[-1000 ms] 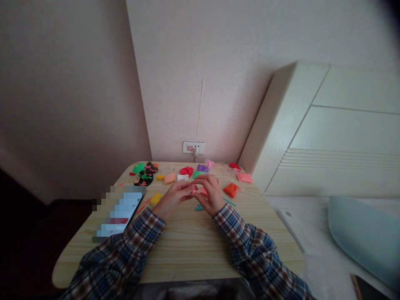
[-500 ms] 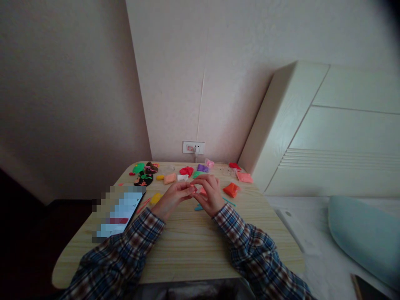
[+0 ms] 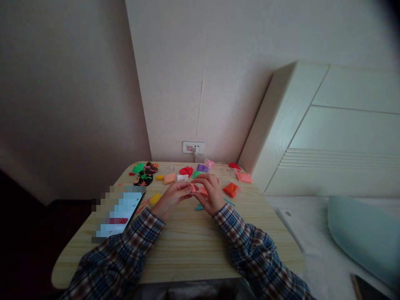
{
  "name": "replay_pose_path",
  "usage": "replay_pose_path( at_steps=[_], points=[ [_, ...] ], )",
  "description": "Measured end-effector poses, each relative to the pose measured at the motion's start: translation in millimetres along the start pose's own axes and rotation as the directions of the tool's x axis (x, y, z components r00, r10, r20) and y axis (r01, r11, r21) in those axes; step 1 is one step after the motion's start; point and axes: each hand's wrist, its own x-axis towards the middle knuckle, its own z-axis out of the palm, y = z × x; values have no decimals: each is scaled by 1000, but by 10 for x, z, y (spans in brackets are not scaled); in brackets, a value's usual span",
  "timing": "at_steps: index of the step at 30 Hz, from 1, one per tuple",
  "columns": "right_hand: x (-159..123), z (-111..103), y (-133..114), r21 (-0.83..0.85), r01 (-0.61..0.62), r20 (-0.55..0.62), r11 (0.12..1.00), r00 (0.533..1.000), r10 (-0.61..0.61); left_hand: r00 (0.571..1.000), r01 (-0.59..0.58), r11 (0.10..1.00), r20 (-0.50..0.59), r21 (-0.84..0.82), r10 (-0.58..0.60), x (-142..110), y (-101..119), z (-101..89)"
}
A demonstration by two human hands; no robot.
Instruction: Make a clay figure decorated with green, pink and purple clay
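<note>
Above the middle of the table, my left hand (image 3: 172, 198) pinches a small piece of coral-pink modelling clay (image 3: 194, 188) between thumb and fingers. From the other side, the fingertips of my right hand (image 3: 211, 194) close on the same piece, so the two hands nearly meet. More pink shows between the right thumb and fingers; whether it is held or lies behind them I cannot tell. Blue tools (image 3: 199, 207) lie just beneath the hands, partly hidden. A yellow lump of clay (image 3: 155, 198) rests beside my left hand, and an orange packet (image 3: 231, 190) right of my right hand.
A tablet or phone with a blurred screen (image 3: 123, 214) lies at the left. Shaped clay pieces (image 3: 143, 178) sit at the back left. Along the back are several clay packets, among them a purple one (image 3: 203, 168) and a pink one (image 3: 244, 178). A wall socket (image 3: 193, 147) is behind.
The fingers have shifted slightly around the clay, and more of its pink surface now shows between the fingertips. The arms and the things on the table stay where they were.
</note>
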Motion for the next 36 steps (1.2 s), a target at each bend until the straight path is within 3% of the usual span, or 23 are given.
replay_pose_path(
  at_steps=[24,30,36],
  points=[
    [-6,-3,4,5,-11,10,1000,1000,11,996,33,999,77,41,-36,-22,34,-7],
    [-5,-8,-2,-3,8,-8,1000,1000,-8,1000,24,998,10,55,-24,-5,13,2],
    [-2,-8,-9,0,-14,6,1000,1000,14,999,-13,997,41,74,10,-21,50,2]
  ],
)
